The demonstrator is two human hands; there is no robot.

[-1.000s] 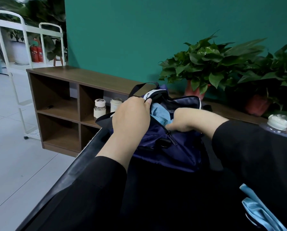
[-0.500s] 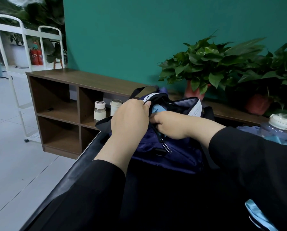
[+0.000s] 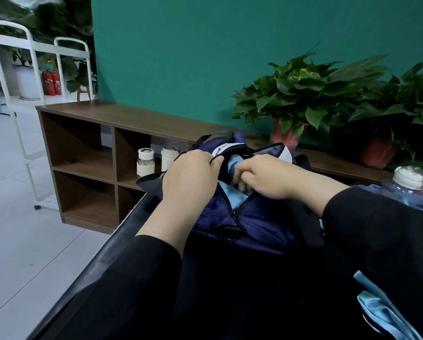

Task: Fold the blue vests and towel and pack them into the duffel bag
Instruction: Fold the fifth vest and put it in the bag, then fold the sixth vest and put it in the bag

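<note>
The navy duffel bag (image 3: 259, 222) lies on the black table (image 3: 230, 290) with its zip mouth open toward me. Light blue fabric (image 3: 238, 201) shows inside the opening. My left hand (image 3: 188, 182) grips the near left rim of the opening and holds it apart. My right hand (image 3: 271, 175) reaches over the mouth with its fingertips pushed down into the light blue fabric; those fingers are blurred. Another light blue vest (image 3: 382, 312) lies at the table's bottom right corner, partly behind my right sleeve.
A clear blue water bottle (image 3: 409, 185) with a white cap lies right of the bag. A brown cube shelf (image 3: 87, 153) holding two white-lidded jars (image 3: 145, 161) stands beyond the table. Potted plants (image 3: 303, 94) sit on its top against the green wall. White rack at left.
My right hand has slid from the bag's right side toward the left and now presses its fingers into the blue fabric in the opening. My left hand keeps its hold on the rim.
</note>
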